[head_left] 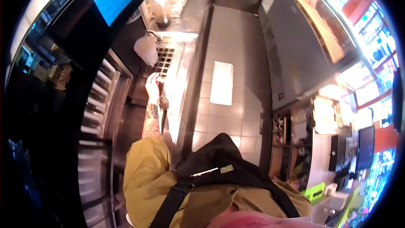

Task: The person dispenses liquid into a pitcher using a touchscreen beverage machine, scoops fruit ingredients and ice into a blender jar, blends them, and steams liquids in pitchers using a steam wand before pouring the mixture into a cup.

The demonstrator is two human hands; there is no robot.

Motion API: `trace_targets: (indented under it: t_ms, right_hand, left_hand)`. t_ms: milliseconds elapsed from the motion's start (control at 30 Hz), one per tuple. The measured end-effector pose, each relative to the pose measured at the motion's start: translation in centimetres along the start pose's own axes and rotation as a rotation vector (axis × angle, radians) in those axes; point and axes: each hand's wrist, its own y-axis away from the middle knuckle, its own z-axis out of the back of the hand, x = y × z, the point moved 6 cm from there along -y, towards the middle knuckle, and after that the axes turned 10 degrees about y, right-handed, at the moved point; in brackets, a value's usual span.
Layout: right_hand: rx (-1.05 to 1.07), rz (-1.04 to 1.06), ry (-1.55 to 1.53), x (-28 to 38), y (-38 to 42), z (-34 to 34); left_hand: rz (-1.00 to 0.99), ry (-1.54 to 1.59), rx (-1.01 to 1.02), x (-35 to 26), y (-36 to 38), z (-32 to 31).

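Bare left hand point(152, 85) near pale translucent plastic container point(145, 50), which is beside dark square-patterned metal grid point(166, 60). Fingers loosely bent; cannot tell if they clamp anything. Right hand out of view. Light, even fingertip pressure seems best, wrist level
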Motion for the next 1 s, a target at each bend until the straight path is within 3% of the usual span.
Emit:
trace_targets:
  t_ms: [100,133,167,200,233,300,333,400,433,467,500,567,600,633,733,767,800,867,967,1000]
  right_hand:
    - [-0.134,-0.060,-0.186,9.4,-7.4,9.5]
    - [-0.148,-0.070,-0.317,13.0,-11.2,13.0]
    - [-0.319,0.058,-0.391,16.5,-18.8,14.6]
    - [-0.168,0.177,-0.702,23.2,-21.0,19.4]
    - [-0.168,0.395,-0.730,30.6,-21.8,25.3]
    - [-0.309,0.686,-0.758,44.8,-23.3,36.2]
    - [-0.209,0.767,-0.936,51.9,-20.5,41.6]
    - [-0.303,1.006,-0.887,64.0,-21.1,49.8]
    - [-0.167,1.201,-1.042,69.0,-16.0,53.9]
    - [-0.100,1.273,-1.036,73.4,-12.7,56.9]
    - [-0.044,1.351,-1.043,77.2,-9.6,59.6]
    - [-0.126,1.505,-1.009,81.7,-2.2,63.9]
    - [-0.161,1.619,-0.974,83.1,1.3,65.4]
    - [-0.192,1.725,-0.935,83.8,4.6,66.5]
    - [-0.417,2.182,-0.835,83.0,15.4,70.0]
    - [-0.481,2.298,-0.808,82.6,18.1,70.8]
    - [-0.485,2.351,-0.820,82.7,20.2,71.2]
    - [-0.502,2.467,-0.756,82.7,23.5,71.5]
    - [-0.627,2.566,-0.598,83.8,26.5,71.6]
    - [-0.755,2.535,-0.531,84.5,26.7,71.3]
  left_hand:
    - [0.050,-0.104,-0.210,4.2,-10.1,1.7]
    - [0.026,-0.045,-0.194,4.4,-12.1,1.6]
    - [0.003,0.015,-0.177,4.8,-14.1,1.7]
    - [0.041,0.005,-0.233,7.9,-17.7,3.6]
    - [0.090,-0.008,-0.295,10.4,-20.2,5.9]
    - [0.207,-0.048,-0.420,7.7,-18.7,4.2]
    - [0.234,-0.035,-0.452,7.0,-17.7,2.9]
    - [0.221,0.034,-0.382,5.7,-15.4,-0.3]
    - [0.233,0.056,-0.382,5.7,-14.0,-1.1]
    - [0.263,0.116,-0.391,6.5,-13.7,-1.1]
    - [0.277,0.238,-0.547,11.0,-14.3,0.8]
    - [0.297,0.180,-0.796,9.7,-14.1,0.8]
    - [0.306,0.229,-0.760,8.8,-14.3,0.1]
    - [0.193,0.275,-0.608,8.2,-14.7,0.1]
    - [0.026,0.289,-0.636,1.6,-15.6,-2.8]
    - [0.081,0.241,-0.651,-0.3,-16.0,-2.8]
    - [0.141,0.197,-0.662,-2.5,-16.0,-3.5]
    - [0.016,0.203,-0.758,-7.8,-15.3,-6.9]
    - [-0.029,0.356,-0.385,-9.2,-16.9,-7.3]
    - [-0.026,0.336,-0.436,-9.6,-16.8,-7.4]
